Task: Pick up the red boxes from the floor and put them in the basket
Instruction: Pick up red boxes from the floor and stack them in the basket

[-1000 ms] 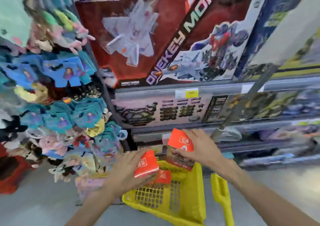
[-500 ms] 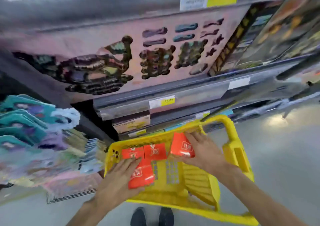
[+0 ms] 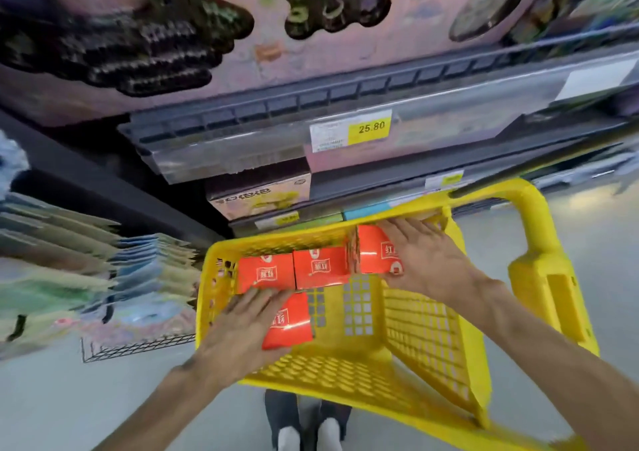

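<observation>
A yellow plastic basket (image 3: 418,378) stands on the floor below me. Two red boxes (image 3: 266,272) (image 3: 320,265) lie side by side on its bottom at the far end. My left hand (image 3: 242,333) rests on a third red box (image 3: 290,321) at the basket's near left, fingers laid over it. My right hand (image 3: 425,260) holds a fourth red box (image 3: 375,250) down at the far right corner, next to the two lying ones.
A store shelf (image 3: 311,129) with a yellow price tag (image 3: 370,127) rises right behind the basket. Packaged goods on a wire rack (image 3: 138,347) crowd the left. The basket's yellow handle (image 3: 539,260) stands at right. Grey floor lies around.
Both hands have sunk lower into the basket with their boxes. My view has tilted further down and closer to the basket.
</observation>
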